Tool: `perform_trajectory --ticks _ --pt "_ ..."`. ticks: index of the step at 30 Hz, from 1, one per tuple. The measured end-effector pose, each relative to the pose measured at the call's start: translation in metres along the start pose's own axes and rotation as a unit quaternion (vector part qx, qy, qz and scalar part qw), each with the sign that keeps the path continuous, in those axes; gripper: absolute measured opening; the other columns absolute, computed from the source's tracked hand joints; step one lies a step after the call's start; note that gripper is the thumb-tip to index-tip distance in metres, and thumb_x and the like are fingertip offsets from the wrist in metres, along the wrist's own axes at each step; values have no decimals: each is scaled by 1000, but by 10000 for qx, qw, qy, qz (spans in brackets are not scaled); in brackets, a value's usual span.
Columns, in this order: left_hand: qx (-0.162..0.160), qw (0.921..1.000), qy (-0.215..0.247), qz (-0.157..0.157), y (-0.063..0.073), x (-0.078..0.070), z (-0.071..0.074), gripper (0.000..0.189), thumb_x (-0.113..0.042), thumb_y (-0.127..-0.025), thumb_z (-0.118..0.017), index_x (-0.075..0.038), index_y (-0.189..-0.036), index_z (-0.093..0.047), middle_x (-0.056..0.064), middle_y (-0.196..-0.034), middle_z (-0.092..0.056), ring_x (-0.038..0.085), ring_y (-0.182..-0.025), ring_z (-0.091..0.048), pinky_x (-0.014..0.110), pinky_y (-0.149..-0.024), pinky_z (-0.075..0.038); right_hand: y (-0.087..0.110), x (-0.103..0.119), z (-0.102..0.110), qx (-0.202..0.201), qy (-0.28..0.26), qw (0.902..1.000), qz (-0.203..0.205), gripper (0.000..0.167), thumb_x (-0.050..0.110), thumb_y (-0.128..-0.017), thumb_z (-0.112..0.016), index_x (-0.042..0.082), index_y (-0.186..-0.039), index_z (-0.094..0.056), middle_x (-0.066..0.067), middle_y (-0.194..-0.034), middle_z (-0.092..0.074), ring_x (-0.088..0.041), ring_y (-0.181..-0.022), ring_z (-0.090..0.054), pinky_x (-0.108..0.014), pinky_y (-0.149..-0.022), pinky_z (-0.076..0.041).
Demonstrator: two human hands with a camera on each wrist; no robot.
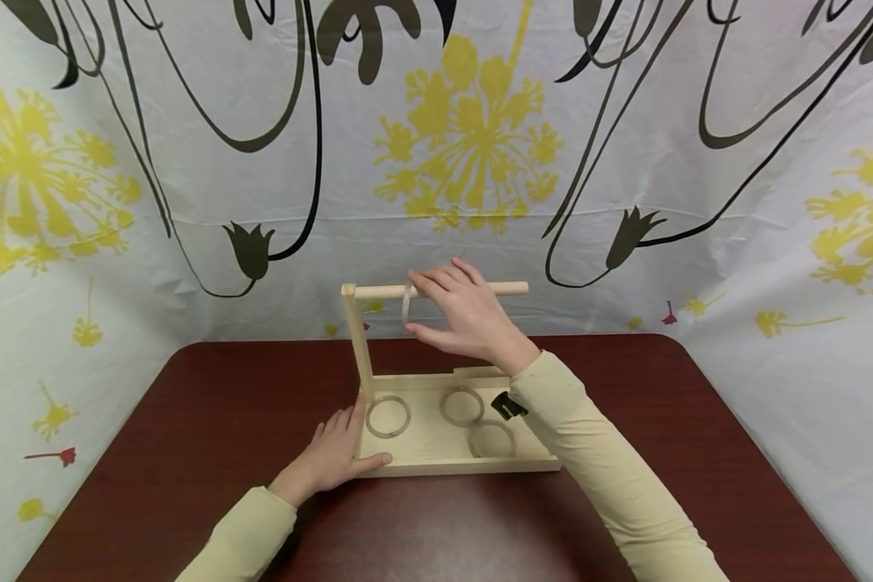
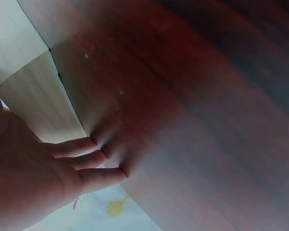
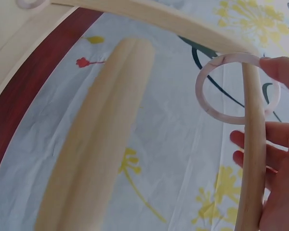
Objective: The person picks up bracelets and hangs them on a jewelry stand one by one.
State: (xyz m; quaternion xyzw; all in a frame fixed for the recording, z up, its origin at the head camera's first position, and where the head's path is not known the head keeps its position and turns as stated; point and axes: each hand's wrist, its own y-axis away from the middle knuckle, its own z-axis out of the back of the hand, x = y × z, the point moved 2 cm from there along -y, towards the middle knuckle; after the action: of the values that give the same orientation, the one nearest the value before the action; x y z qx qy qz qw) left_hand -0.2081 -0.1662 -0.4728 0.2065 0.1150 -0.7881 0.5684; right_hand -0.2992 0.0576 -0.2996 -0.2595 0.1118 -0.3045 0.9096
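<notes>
A light wooden stand has an upright post (image 1: 359,343) and a horizontal rod (image 1: 509,288) on top. A pale bangle (image 1: 406,305) is around the rod, nearer its post end. My right hand (image 1: 466,311) pinches this bangle, fingers above and thumb below; in the right wrist view the bangle (image 3: 201,91) encircles the rod. My left hand (image 1: 333,453) rests against the left side of the stand's tray base (image 1: 436,467), thumb over the front rim. In the left wrist view, the left hand's (image 2: 43,178) fingers are extended along the tabletop.
Inside the tray lie a bangle (image 1: 388,436) at left, another bangle (image 1: 461,389) at mid-back and a third bangle (image 1: 492,456) partly overlapping it near the front. A second wooden bar (image 3: 96,139) shows in the right wrist view. The dark table (image 1: 262,388) meets a patterned cloth (image 1: 466,242) behind.
</notes>
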Motion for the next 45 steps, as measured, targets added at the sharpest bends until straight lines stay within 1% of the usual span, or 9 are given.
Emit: perform_trajectory --ticks 6,10,14,17,21,24,28,36,45 --pt "18 10000 34 20 0 -1 0 106 -59 -86 -63 5 -152 -11 32 -144 -34 48 -131 -32 67 -99 -25 -5 7 -3 349 226 9988 -265 70 55 -92 -58 11 -144 -47 -7 -131 -57 -25 -122 -49 -49 -112 -14" --pt "27 10000 16 21 0 -1 0 106 -60 -86 -63 5 -152 -11 32 -144 -34 48 -131 -32 67 -99 -25 -7 8 -4 436 318 9980 -338 70 55 -92 -57 13 -146 -45 -5 -131 -58 -24 -121 -49 -49 -111 -14" --pt "6 10000 -7 -35 1 -1 0 107 -61 -86 -62 6 -152 -11 33 -144 -34 49 -131 -32 68 -99 -25 -7 8 -3 466 249 9981 -325 69 55 -92 -57 14 -147 -44 -5 -133 -56 -24 -123 -48 -48 -112 -12" --pt "-12 10000 -6 -22 0 1 -1 107 -61 -85 -62 5 -152 -11 32 -144 -34 49 -131 -32 68 -99 -25 -5 7 -1 312 10 9993 -223 69 52 -92 -59 13 -147 -43 -6 -133 -56 -23 -124 -47 -47 -113 -10" --pt "38 10000 10 53 -1 3 -4 107 -60 -85 -63 3 -153 -9 30 -145 -33 47 -132 -31 67 -99 -25 2 7 2 -157 -502 9986 40 68 43 -91 -64 10 -147 -43 -9 -132 -56 -23 -124 -48 -46 -113 -10" --pt "38 10000 -17 82 -2 4 -6 107 -60 -85 -63 2 -153 -8 29 -146 -33 46 -133 -31 67 -100 -25 9 8 3 -521 -848 9947 260 65 36 -90 -66 7 -144 -46 -11 -132 -56 -24 -124 -48 -47 -113 -14" --pt "-46 10000 -17 54 -3 5 -6 107 -60 -85 -63 3 -153 -10 30 -145 -34 46 -132 -32 67 -99 -25 17 12 5 -785 -1311 9875 391 60 31 -89 -66 4 -141 -49 -11 -133 -54 -25 -125 -47 -45 -113 -16" --pt "5 10000 45 63 -1 1 -2 106 -58 -86 -64 4 -153 -10 30 -145 -33 47 -132 -31 68 -99 -25 35 22 6 -924 -2085 9725 481 55 21 -88 -67 4 -138 -51 -11 -136 -51 -27 -128 -44 -46 -111 -21" --pt "24 10000 49 81 -1 -1 -1 107 -60 -85 -64 4 -153 -11 30 -145 -33 47 -132 -31 68 -98 -26 57 29 -10 -792 -2490 9649 249 52 19 -89 -66 2 -136 -52 -11 -135 -52 -28 -127 -46 -43 -110 -25"
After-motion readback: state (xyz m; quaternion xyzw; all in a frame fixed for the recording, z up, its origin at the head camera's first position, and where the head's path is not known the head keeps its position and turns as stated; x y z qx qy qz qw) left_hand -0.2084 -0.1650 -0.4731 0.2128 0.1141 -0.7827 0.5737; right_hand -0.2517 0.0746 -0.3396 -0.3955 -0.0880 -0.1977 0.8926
